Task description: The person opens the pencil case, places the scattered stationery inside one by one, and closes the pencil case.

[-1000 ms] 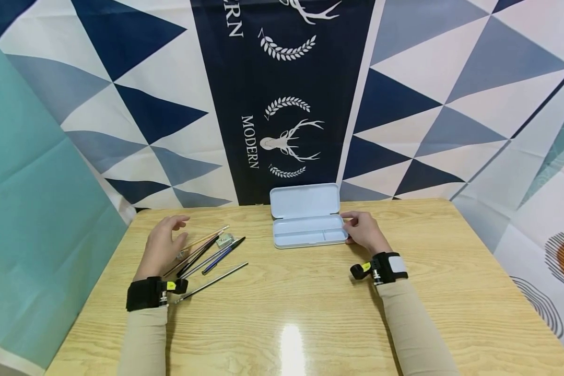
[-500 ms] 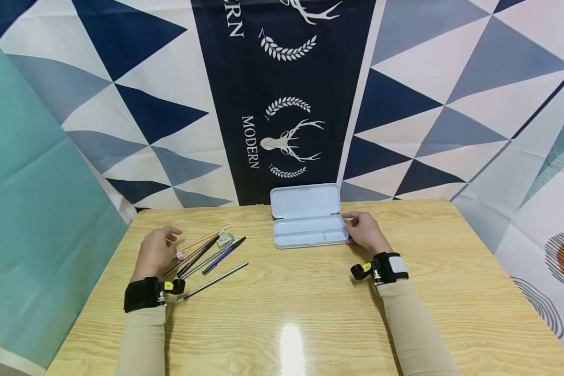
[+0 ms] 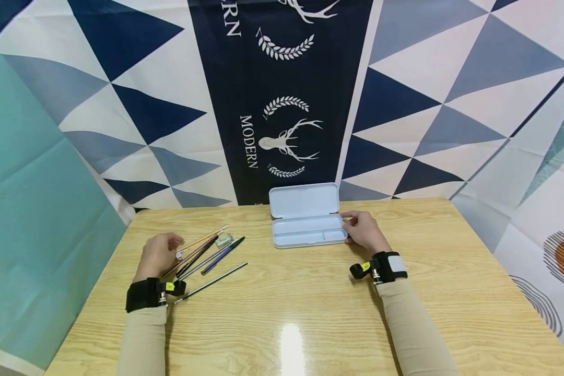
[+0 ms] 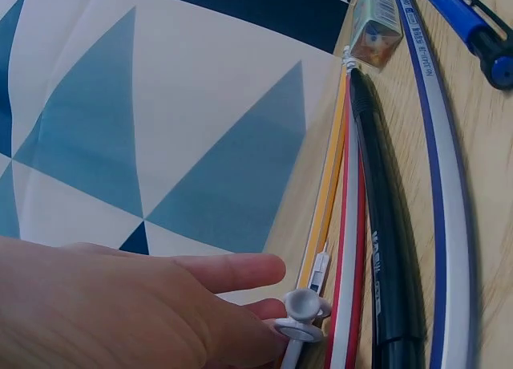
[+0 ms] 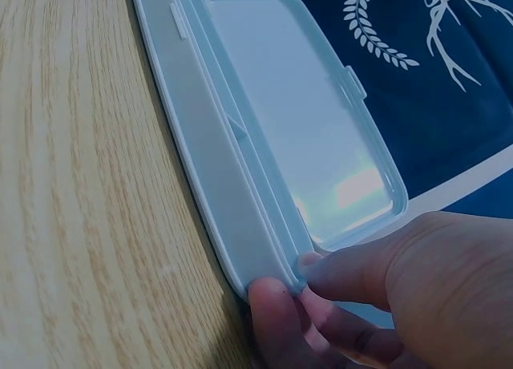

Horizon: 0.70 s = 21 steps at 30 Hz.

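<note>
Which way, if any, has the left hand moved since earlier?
Yes: in the head view, the left hand is lower, farther from the table's back edge.

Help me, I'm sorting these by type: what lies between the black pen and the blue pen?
A blue-and-grey striped pencil lies between the black pen and the blue pen, seen in the left wrist view.
</note>
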### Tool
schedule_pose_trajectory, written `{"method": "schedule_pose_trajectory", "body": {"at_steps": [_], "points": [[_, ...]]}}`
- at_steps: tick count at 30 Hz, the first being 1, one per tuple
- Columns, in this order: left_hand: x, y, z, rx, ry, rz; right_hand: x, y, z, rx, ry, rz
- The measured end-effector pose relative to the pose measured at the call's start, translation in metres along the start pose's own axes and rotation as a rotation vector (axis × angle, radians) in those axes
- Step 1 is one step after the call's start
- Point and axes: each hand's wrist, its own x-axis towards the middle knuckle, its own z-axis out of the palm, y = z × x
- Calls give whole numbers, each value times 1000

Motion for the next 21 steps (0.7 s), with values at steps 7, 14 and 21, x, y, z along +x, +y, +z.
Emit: {"method": "schedule_pose_trajectory", "body": {"at_steps": [7, 14, 21], "points": [[0, 2, 0, 6, -19, -24, -1, 0, 0, 1, -1, -13], [0, 3, 0, 8, -40, -31, 0, -2, 0, 7, -1, 12], [2, -1, 4, -10, -20, -51, 0, -2, 0, 3, -11, 15]]}}
